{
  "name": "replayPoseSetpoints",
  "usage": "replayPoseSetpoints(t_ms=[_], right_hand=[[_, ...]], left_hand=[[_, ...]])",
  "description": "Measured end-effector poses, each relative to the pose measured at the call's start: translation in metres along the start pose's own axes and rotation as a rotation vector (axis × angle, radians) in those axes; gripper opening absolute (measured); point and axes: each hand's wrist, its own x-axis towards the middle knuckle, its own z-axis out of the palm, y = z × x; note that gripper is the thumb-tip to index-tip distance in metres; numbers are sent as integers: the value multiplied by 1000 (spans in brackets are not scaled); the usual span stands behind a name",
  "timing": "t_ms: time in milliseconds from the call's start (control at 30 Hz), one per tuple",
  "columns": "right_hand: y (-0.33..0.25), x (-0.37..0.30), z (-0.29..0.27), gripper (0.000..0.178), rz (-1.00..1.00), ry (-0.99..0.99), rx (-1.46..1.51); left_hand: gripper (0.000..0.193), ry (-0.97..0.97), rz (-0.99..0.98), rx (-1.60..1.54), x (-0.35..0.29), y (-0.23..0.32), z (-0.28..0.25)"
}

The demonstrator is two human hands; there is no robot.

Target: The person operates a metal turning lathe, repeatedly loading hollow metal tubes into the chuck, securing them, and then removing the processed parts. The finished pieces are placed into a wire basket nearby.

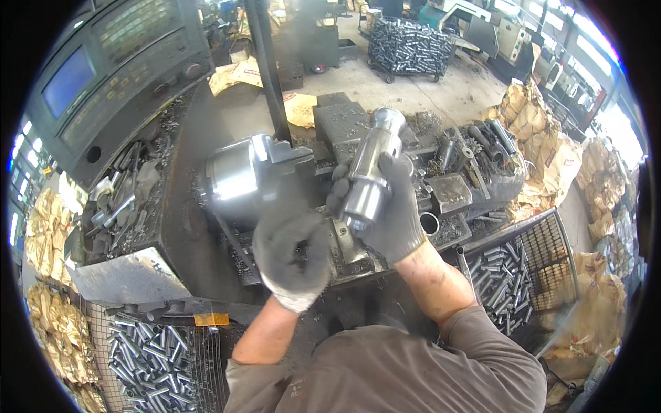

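Note:
My right hand (pixel 396 213), in a dark work glove, is wrapped around a stepped, shiny metal cylinder (pixel 370 162). Its fingers show on the left side of the cylinder and the thumb on the right. The cylinder tilts, its upper end leaning away from me. My left hand (pixel 292 248), also gloved, is smeared by motion, so its fingers cannot be made out. It is just below the bright lathe chuck (pixel 237 175), whose dark jaws (pixel 289 157) point right toward the cylinder. Whether the left hand touches the chuck is unclear.
A wire basket of metal tubes (pixel 148 358) stands at lower left, another crate of tubes (pixel 499 282) at right. Loose tools and metal parts (pixel 475 151) crowd the machine bed. A control panel (pixel 103 76) rises at left. Brown paper sacks (pixel 551 155) lie at right.

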Motion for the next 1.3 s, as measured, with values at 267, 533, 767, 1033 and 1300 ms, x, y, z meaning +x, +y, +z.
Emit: replayPoseSetpoints(t_ms=[267, 533, 767, 1033, 1300], right_hand=[[21, 13, 6, 50, -89, 75, -17], [32, 6, -9, 53, -33, 42, -191], [13, 0, -28, 42, -119, 119, -304], [9, -43, -54, 65, 11, 288, -1435], [27, -74, -117, 63, 527, 167, -1283]], left_hand=[[28, -19, 144, 469, -1, 13, 3], [16, -127, -37, 331, -20, 13, 6], [15, 160, -462, 251, -159, -28, -63], [59, -442, -1057, -4, -154, -66, -74], [39, -3, -1576, -945, -129, -67, 46]])
